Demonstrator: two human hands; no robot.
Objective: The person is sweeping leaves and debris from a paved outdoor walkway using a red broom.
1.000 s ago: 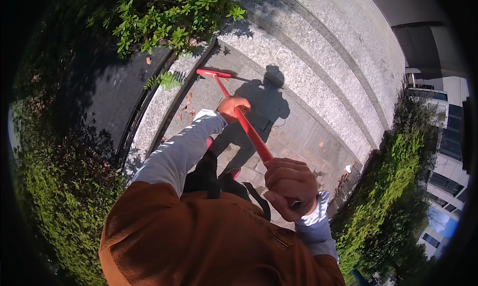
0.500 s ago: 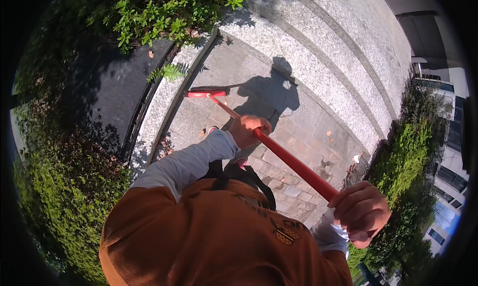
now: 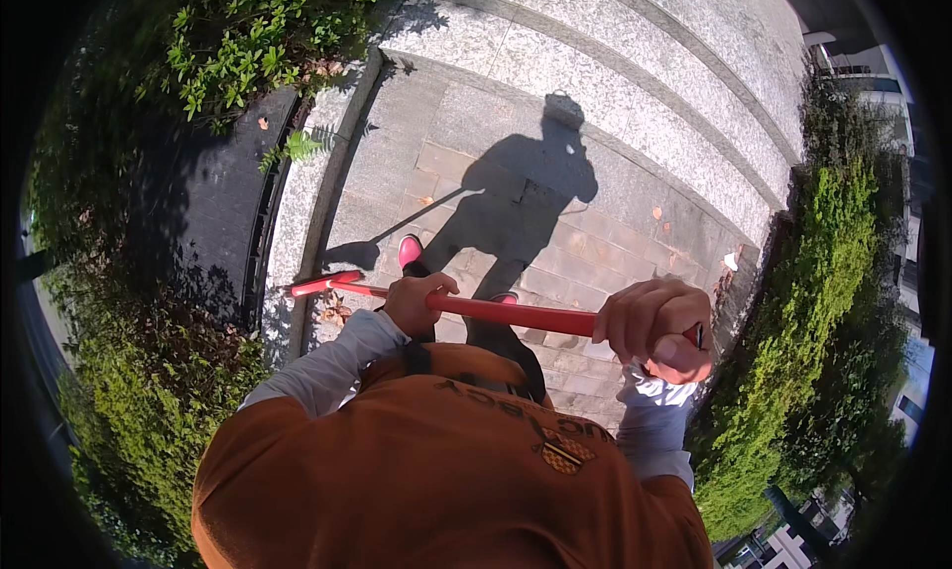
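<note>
Sunlit stone paving runs between hedges, the person's shadow across it. A red broom lies nearly level at chest height, its head apparently over dry leaves by the kerb. The right hand is wrapped tight around the handle's end; the left hand is closed round mid-shaft.

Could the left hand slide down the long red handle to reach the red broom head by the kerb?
Probably yes. The left hand already grips the long red handle, and the bare stretch down to the red broom head has nothing on it.
</note>
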